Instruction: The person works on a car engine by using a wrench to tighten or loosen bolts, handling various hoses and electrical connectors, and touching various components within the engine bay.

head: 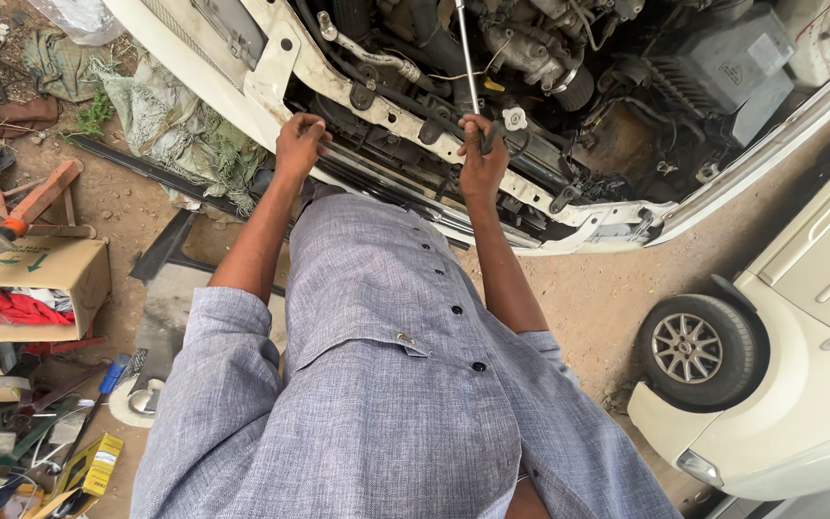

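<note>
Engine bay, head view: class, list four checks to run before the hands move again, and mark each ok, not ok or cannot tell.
1. Right hand closed on the tool handle by the white front panel: ok.
2. Left hand resting on that panel's edge: ok.
3. Metal rod standing up from the bay, its lower end hidden: cannot tell if seated.
4. Ground at left free of clutter: not ok, cardboard box and loose tools.

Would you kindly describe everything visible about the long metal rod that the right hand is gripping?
The metal rod is thin, straight and silvery, like bare steel. It stands nearly upright in the open engine bay, its top cut off by the picture's upper edge. Its lower end disappears into the right hand, which is closed around a dark grip just above the white front crossbar. What the tip meets is hidden.
</note>
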